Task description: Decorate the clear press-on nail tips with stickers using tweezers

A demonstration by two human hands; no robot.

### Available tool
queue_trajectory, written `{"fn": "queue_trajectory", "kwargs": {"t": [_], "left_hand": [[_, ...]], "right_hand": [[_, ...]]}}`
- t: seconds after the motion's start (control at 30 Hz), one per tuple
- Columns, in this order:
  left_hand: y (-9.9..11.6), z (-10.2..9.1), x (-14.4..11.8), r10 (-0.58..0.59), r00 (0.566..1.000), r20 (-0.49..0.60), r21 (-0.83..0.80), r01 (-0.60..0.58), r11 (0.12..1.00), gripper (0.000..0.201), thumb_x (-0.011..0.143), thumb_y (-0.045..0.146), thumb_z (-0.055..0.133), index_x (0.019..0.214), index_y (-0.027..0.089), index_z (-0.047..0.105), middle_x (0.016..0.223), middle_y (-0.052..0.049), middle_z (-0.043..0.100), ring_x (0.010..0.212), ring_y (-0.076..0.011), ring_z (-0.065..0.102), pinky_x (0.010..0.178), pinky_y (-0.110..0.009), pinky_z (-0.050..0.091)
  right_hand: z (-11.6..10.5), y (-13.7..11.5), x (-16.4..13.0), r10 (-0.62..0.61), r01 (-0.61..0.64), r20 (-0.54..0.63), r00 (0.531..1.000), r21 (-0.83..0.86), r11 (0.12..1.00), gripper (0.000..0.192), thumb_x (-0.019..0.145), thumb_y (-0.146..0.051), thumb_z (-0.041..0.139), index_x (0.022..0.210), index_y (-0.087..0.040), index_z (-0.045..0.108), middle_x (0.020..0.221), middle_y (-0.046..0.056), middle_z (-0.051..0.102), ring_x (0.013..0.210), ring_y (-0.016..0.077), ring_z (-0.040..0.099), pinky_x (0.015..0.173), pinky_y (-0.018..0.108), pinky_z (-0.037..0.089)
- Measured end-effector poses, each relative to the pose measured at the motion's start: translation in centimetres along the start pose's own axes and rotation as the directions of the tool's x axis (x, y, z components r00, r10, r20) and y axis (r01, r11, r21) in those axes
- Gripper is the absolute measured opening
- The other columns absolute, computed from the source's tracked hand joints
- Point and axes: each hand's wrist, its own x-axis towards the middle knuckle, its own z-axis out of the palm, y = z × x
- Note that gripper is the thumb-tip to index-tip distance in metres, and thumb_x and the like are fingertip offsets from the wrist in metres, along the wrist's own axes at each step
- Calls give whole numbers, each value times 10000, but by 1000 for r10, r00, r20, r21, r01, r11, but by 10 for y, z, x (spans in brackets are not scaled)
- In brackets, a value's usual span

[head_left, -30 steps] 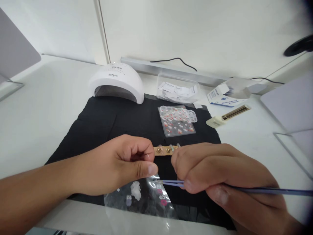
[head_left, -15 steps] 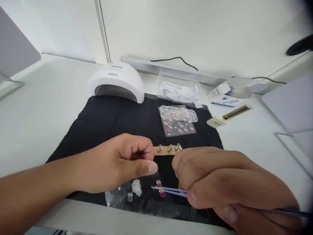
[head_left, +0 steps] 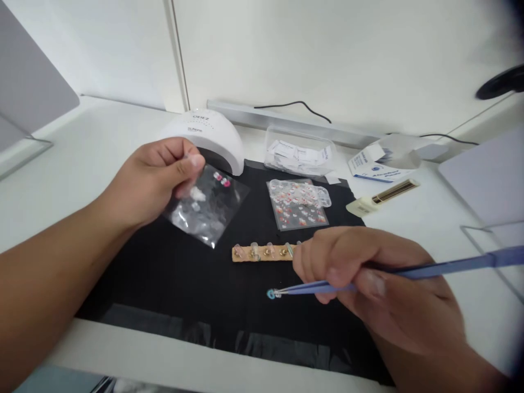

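Observation:
My left hand (head_left: 153, 180) holds a clear sticker sheet (head_left: 207, 204) lifted above the black mat (head_left: 172, 267), in front of the white nail lamp (head_left: 208, 134). My right hand (head_left: 368, 284) grips blue tweezers (head_left: 409, 272) whose tip pinches a small blue sticker (head_left: 271, 294) just above the mat. A tan holder strip with several clear nail tips (head_left: 262, 252) lies on the mat between the hands, just beyond the tweezer tip.
A second sticker sheet with red and white designs (head_left: 298, 202) lies on the mat's far side. Behind it stand a clear box of wipes (head_left: 298, 152), a blue-white carton (head_left: 376, 164) and a gold nail file (head_left: 382, 195). Cables run along the wall.
My left hand lifted the clear sticker sheet from the mat's near edge up toward the lamp. The tweezers now carry a small blue sticker, and the whole nail strip is uncovered.

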Motion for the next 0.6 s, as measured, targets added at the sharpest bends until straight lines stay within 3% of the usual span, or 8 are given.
{"fn": "queue_trajectory", "kwargs": {"t": [0.13,0.2,0.27,0.37,0.43,0.6], "left_hand": [[-19,-12,19,-54,980,-193,352,120,928,257,970,379,522,794,195,496,578,72,432,528,-71,353,535,-241,290],[-28,-14,23,-56,975,-215,429,146,892,174,909,379,613,939,215,562,698,43,535,567,-102,444,542,-264,330],[-33,-15,23,84,967,-240,577,72,813,339,894,426,635,1169,245,551,988,-14,579,723,-145,536,641,-293,406],[-32,-15,20,309,928,-209,708,-74,702,456,923,444,601,1325,264,482,1281,-58,456,982,-208,544,817,-326,431],[-30,-16,18,342,920,-194,730,-97,677,392,921,419,603,1271,265,513,1279,-63,449,981,-217,540,823,-332,433],[-27,-15,20,288,939,-185,746,-57,663,97,864,271,614,938,220,577,1044,-42,521,777,-181,522,734,-327,419]], "right_hand": [[-3,7,0,-22,21,-4,1000,-28,999,169,908,-283,596,841,-189,719,623,20,597,564,155,525,540,315,395],[-5,9,-1,-21,21,-1,1000,-48,999,151,918,-264,580,856,-191,698,648,11,593,592,157,541,566,321,411],[-7,10,0,-13,14,6,1000,-66,998,130,923,-247,573,866,-194,678,660,2,591,607,155,547,580,318,419],[-7,11,3,-12,13,16,1000,-95,995,131,926,-243,570,843,-190,657,653,-1,595,604,150,542,576,306,418],[-7,11,4,-23,26,27,999,-110,994,151,928,-253,567,818,-186,647,645,3,597,600,149,540,570,301,419],[-6,12,6,-38,42,36,999,-133,990,163,928,-269,564,807,-189,637,646,6,593,597,147,537,563,298,421]]}}
